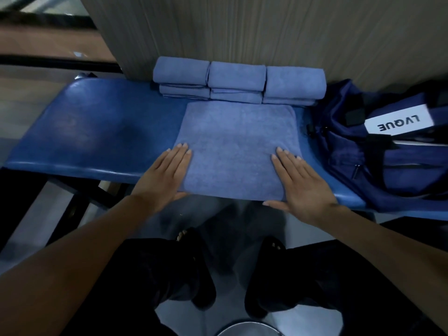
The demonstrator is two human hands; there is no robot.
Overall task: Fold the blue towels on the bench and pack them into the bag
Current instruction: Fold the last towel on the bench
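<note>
Both hands, left (164,174) and right (299,181), lie flat, fingers straight, on the towel's (236,146) side edges

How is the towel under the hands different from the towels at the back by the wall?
The front towel lies wide and flat in a thin layer; the back towels are folded into small thick bundles.
The front towel lies alone; the back towels are stacked in three piles, side by side.
The left hand and right hand press flat on the front towel; nothing touches the back towels.
All are blue and lie on the bench.
</note>
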